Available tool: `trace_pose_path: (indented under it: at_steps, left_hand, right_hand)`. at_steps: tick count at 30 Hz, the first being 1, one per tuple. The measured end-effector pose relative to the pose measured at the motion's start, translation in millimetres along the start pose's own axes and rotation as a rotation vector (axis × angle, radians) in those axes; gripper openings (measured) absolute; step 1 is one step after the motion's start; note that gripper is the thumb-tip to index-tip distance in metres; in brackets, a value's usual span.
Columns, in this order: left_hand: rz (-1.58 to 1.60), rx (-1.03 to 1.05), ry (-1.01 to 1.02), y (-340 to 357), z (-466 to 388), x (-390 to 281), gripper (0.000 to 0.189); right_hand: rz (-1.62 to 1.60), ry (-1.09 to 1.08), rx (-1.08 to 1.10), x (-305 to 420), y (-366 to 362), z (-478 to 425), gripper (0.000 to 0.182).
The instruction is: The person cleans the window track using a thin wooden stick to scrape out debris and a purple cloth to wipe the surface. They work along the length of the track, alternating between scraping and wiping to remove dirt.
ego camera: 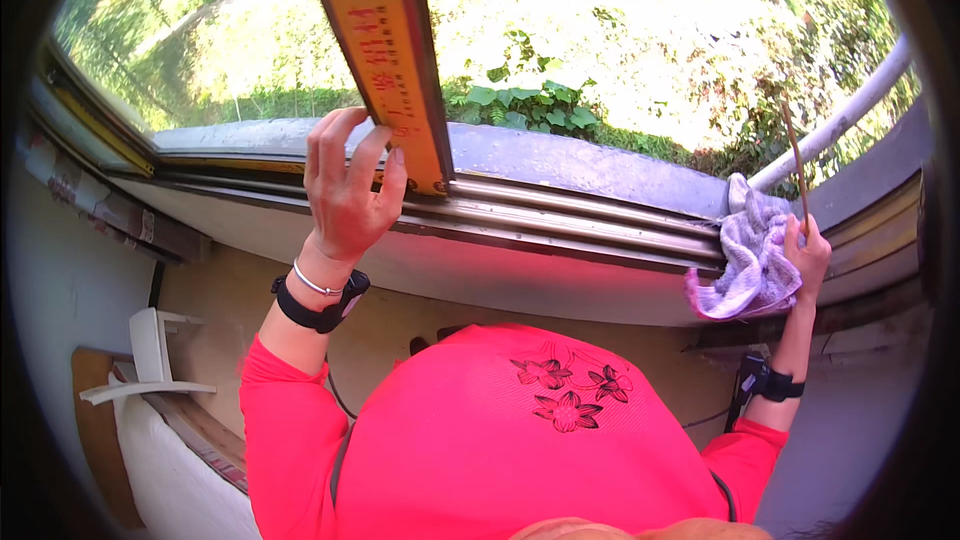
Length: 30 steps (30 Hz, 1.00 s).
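My left hand (349, 180) is at the lower part of an upright sliding window frame (382, 60), its bent fingers and thumb gripping the left edge. The frame's face carries a yellow-orange strip with printed writing. Far to the right, my right hand (810, 255) is closed around a thin brown stick (796, 157) that points up. A crumpled pale purple cloth (757, 255) hangs beside that hand, over the right end of the metal window track (577, 217). Whether the fingers also pinch the cloth is hidden.
Outside the window lie a grey concrete ledge (525, 154), green plants (540, 101) and a slanting white pipe (847, 116). A white wall (480, 262) drops below the track to a brown floor (247, 292). White and wooden furniture pieces (154, 352) stand at lower left.
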<state>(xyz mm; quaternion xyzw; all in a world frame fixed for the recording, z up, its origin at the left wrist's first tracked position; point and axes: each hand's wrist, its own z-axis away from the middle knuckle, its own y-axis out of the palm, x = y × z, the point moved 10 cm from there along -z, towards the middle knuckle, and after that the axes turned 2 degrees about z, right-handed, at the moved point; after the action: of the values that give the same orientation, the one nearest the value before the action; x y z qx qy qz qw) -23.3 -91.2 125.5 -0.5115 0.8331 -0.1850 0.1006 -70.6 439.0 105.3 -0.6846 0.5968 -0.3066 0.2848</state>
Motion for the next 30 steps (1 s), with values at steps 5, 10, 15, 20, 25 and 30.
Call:
trace_pose_path:
  at_steps: [5, 10, 15, 20, 25, 30]
  left_hand:
    - [0.016, -0.052, -0.179, -1, -5, -16, 0.028]
    - [0.389, 0.017, 0.097, 21, 0, -99, 0.026]
    - [0.847, 0.523, 0.233, 93, 10, -203, 0.011]
    - [1.139, 1.040, -0.016, 166, 47, -263, 0.031]
    - [1.460, 0.867, -0.250, 193, 48, -291, 0.041]
    - [1.782, 1.303, -0.606, 209, 102, -289, 0.027]
  right_hand:
    - [-0.179, -0.054, -0.197, 43, -12, 0, 0.020]
    - [-0.416, 0.102, -0.289, 6, -40, 15, 0.028]
    - [-0.626, 0.028, -0.380, 23, -94, 0, 0.032]
    - [-0.723, -0.106, -0.483, 75, -154, -19, 0.030]
    - [-1.040, -0.213, -0.508, 101, -189, -27, 0.028]
    - [-0.985, -0.306, -0.427, 106, -192, -11, 0.027]
